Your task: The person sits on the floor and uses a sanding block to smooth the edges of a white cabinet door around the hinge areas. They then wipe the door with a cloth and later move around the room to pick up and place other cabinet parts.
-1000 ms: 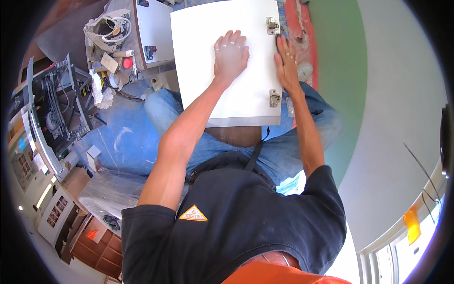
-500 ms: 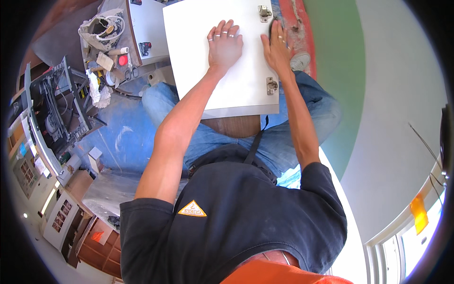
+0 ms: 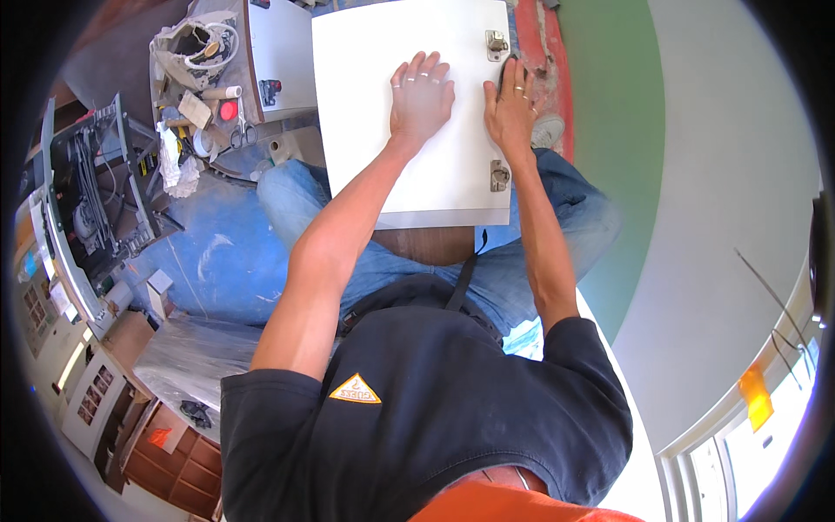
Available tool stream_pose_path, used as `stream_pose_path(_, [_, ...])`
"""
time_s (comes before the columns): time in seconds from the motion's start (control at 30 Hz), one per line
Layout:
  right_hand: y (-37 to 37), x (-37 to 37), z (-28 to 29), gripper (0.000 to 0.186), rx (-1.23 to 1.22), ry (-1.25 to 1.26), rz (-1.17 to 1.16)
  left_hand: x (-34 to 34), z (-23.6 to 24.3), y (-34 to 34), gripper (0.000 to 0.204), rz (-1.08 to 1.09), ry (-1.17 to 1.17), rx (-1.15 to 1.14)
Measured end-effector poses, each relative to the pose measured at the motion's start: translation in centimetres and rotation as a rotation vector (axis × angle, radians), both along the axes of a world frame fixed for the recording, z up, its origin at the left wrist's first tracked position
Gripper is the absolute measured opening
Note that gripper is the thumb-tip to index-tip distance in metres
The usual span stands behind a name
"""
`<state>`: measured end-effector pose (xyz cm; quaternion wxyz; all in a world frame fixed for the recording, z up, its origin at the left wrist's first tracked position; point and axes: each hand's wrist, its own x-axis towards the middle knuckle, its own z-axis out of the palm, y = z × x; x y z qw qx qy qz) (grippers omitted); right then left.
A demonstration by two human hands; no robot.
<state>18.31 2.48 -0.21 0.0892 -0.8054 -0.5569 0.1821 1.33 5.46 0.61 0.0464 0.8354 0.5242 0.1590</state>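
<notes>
Evidently, white panel [image 3: 365, 157]: laid broad face up, its near edge over a brown board [image 3: 426, 246] and between the two bent legs [image 3: 291, 198]; what it is borne on farther out is hidden.
Weight: judged to be moderate to heavy for one hand, if the panel is solid throughout.
Stiffness: judged to be high; no sag is seen across the broad face.
Surface: smooth and pale, probably slippery under a dry palm and easily scuffed; corners would likely be chipped by a knock.
Hinges: an upper hinge [image 3: 497, 45] and a lower hinge [image 3: 499, 176], both metal, are set along the right edge; they are best left out of any hold, since they may swing.
Best hold: judged to be had by two opposite edges, the left edge and the stretch of right edge between the hinges, with the palms kept flat.
Left hand [image 3: 422, 100]: rested flat near the middle of the face, fingers a little spread and pointed away; nothing is pinched, and the panel lies directly beneath the palm.
Right hand [image 3: 513, 109]: laid lengthwise at the right edge between the hinges, fingers straight and fairly close together, thumb over the face.
Dark thing [image 3: 503, 76]: partly covered by the right fingers, at the panel's edge; whether it is gripped or merely pressed cannot be told.
</notes>
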Motion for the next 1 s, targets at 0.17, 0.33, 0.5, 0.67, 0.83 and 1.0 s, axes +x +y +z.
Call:
stream_pose_path(0.17, [1.1,0.4,-1.3,0.07,0.36,0.122,-0.021,0.1,0.1,0.1,0.035,-0.008,0.0,-0.025])
stream_pose_path(0.33, [-1.5,3.8,-1.5,0.065,0.406,0.489,-0.228,-0.1,0.0,0.1,0.035,0.01,0.002,-0.023])
stream_pose_path(0.5, [-8.3,6.9,-0.3,0.065,0.439,0.462,-0.235,-0.1,-0.4,0.2,0.035,-0.002,0.023,0.001])
stream_pose_path(0.67, [-12.5,5.2,1.3,0.064,0.316,0.552,-0.194,-0.2,-0.7,0.0,0.035,-0.008,0.026,0.018])
stream_pose_path(0.83, [-14.0,3.6,1.5,0.059,0.352,0.561,0.02,-0.2,-0.8,0.0,0.035,-0.01,0.021,0.04])
stream_pose_path(1.0, [-13.2,3.7,1.3,0.055,0.449,0.463,0.104,-0.2,-0.8,0.1,0.036,0.001,0.026,-0.023])
